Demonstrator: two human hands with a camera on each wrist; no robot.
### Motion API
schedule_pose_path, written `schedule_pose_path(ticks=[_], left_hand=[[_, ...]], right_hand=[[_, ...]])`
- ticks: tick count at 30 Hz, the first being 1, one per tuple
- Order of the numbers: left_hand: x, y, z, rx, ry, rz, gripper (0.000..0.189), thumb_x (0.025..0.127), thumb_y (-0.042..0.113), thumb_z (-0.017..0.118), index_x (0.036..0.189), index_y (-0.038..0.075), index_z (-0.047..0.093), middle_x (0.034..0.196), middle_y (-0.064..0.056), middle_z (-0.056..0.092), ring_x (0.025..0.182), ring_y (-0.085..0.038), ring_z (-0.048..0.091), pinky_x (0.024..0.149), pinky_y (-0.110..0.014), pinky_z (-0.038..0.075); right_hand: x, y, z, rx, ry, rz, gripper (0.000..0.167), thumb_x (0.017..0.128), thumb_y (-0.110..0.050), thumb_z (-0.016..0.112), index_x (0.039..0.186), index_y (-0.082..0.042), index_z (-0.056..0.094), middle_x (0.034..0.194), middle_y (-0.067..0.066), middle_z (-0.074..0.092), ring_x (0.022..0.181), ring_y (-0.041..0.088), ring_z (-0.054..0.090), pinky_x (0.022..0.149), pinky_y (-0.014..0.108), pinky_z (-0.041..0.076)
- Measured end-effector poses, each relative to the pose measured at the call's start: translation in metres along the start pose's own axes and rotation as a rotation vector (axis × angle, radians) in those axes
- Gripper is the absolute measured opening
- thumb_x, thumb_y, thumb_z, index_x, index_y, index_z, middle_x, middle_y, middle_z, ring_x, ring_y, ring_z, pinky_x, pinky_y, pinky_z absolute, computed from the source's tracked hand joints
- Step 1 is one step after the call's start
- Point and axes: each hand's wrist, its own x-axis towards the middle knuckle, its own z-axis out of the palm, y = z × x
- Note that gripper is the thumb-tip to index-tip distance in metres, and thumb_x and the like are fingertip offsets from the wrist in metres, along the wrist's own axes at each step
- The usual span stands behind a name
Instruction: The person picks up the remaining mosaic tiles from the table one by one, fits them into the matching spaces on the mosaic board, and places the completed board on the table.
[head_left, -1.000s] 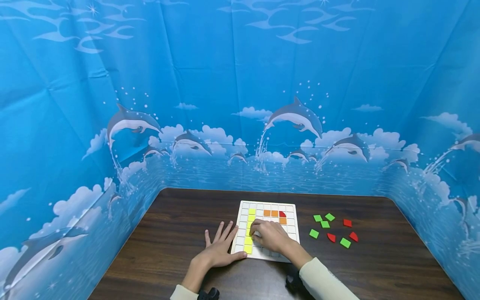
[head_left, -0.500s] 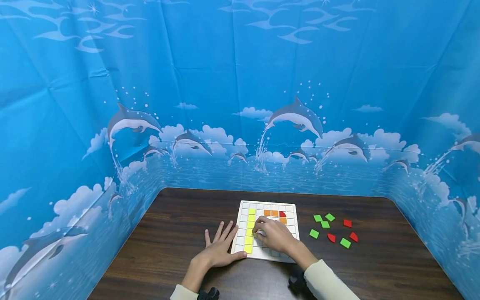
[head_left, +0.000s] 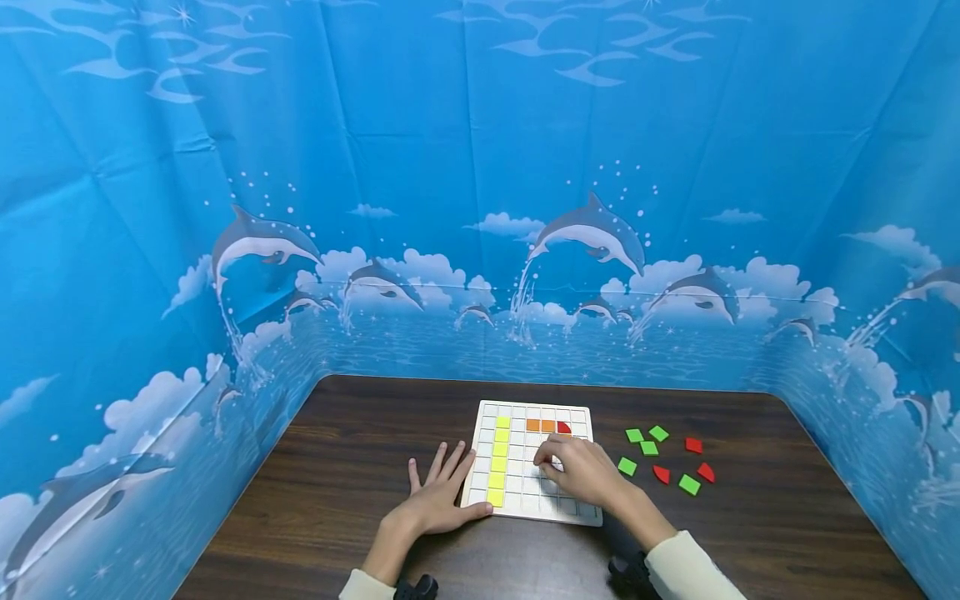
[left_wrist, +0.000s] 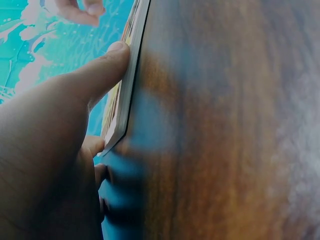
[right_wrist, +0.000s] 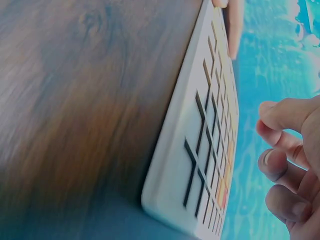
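One white gridded board, flat on the dark wood tabletop, square in front of the person.

Count on the board: yellow tiles, six, in a single column toward the left edge. Orange tiles, two in plain sight, side by side near the far edge; right after them one red quarter-round. The squares under the right hand are partly hidden from me.

Count off the board, scattered to its right: green tiles, five; red square, one; loose red quarter-rounds, two. None of these loose pieces is in a hand.

Left hand: grip spread wide, fingers straight and fanned at the board's left side, thumb resting on the near left corner. Nothing grasped.

Right hand: raised over the right part of the board, apart from its surface. Grip loosely curled, thumb and forefinger tips close together; no piece visible between them. Whether those tips touch, I can't tell.

Pale sleeve on each arm. Blue dolphin backdrop behind and around.
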Motion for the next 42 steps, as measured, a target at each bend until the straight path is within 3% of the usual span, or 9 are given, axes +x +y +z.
schedule_pose_path(ticks=[11, 20, 24, 28, 35, 40, 42], left_hand=[[-0.011, 0.017, -0.018, -0.037, -0.019, 0.018, 0.108, 0.091, 0.08, 0.061, 0.172, 0.018, 0.025, 0.181, -0.011, 0.014, 0.167, -0.043, 0.0, 0.116, -0.085, -0.017], [-0.008, 0.011, -0.011, -0.04, -0.01, 0.025, 0.109, 0.091, 0.083, 0.059, 0.172, 0.022, 0.022, 0.181, -0.01, 0.012, 0.167, -0.042, -0.004, 0.115, -0.084, -0.02], [-0.007, 0.011, -0.011, -0.037, -0.001, 0.019, 0.109, 0.09, 0.084, 0.059, 0.172, 0.022, 0.023, 0.181, -0.01, 0.013, 0.167, -0.042, -0.003, 0.115, -0.085, -0.019], [-0.006, 0.011, -0.011, -0.05, -0.013, 0.01, 0.109, 0.09, 0.083, 0.059, 0.173, 0.022, 0.022, 0.181, -0.01, 0.012, 0.167, -0.043, -0.003, 0.117, -0.083, -0.019], [-0.005, 0.01, -0.009, -0.031, -0.008, -0.003, 0.108, 0.09, 0.083, 0.059, 0.172, 0.021, 0.025, 0.181, -0.009, 0.015, 0.167, -0.042, 0.0, 0.118, -0.083, -0.017], [-0.007, 0.017, -0.014, 0.015, -0.031, -0.032, 0.105, 0.092, 0.077, 0.063, 0.172, 0.02, 0.026, 0.181, -0.008, 0.015, 0.167, -0.041, 0.002, 0.119, -0.085, -0.012], [-0.008, 0.016, -0.014, 0.011, -0.023, -0.011, 0.104, 0.093, 0.077, 0.062, 0.172, 0.02, 0.025, 0.181, -0.008, 0.014, 0.168, -0.041, 0.0, 0.117, -0.086, -0.013]], right_hand=[[-0.034, 0.024, -0.031, -0.055, 0.051, 0.095, 0.009, 0.091, -0.014, 0.085, 0.096, -0.021, 0.081, 0.091, -0.013, 0.07, 0.072, 0.001, 0.055, 0.059, 0.021, 0.044], [-0.062, 0.056, -0.055, -0.072, 0.109, 0.176, 0.009, 0.092, -0.015, 0.084, 0.098, -0.021, 0.082, 0.094, -0.012, 0.073, 0.075, 0.006, 0.062, 0.06, 0.024, 0.046], [-0.074, 0.071, -0.064, -0.074, 0.124, 0.222, 0.009, 0.093, -0.015, 0.083, 0.1, -0.021, 0.082, 0.098, -0.008, 0.075, 0.071, 0.002, 0.057, 0.057, 0.024, 0.042], [-0.086, 0.086, -0.073, -0.069, 0.127, 0.257, 0.012, 0.094, -0.012, 0.081, 0.103, -0.019, 0.082, 0.099, -0.006, 0.075, 0.064, 0.0, 0.051, 0.054, 0.025, 0.039], [-0.107, 0.113, -0.083, -0.058, 0.111, 0.293, 0.018, 0.093, -0.007, 0.081, 0.106, -0.02, 0.081, 0.104, -0.004, 0.078, 0.073, 0.003, 0.06, 0.056, 0.026, 0.042], [-0.12, 0.134, -0.087, -0.055, 0.1, 0.324, 0.02, 0.093, -0.004, 0.079, 0.104, -0.021, 0.08, 0.106, -0.001, 0.077, 0.07, 0.004, 0.053, 0.056, 0.026, 0.039], [-0.125, 0.142, -0.088, -0.06, 0.095, 0.331, 0.021, 0.093, -0.003, 0.078, 0.103, -0.021, 0.079, 0.108, 0.0, 0.076, 0.071, 0.005, 0.053, 0.056, 0.027, 0.039]])
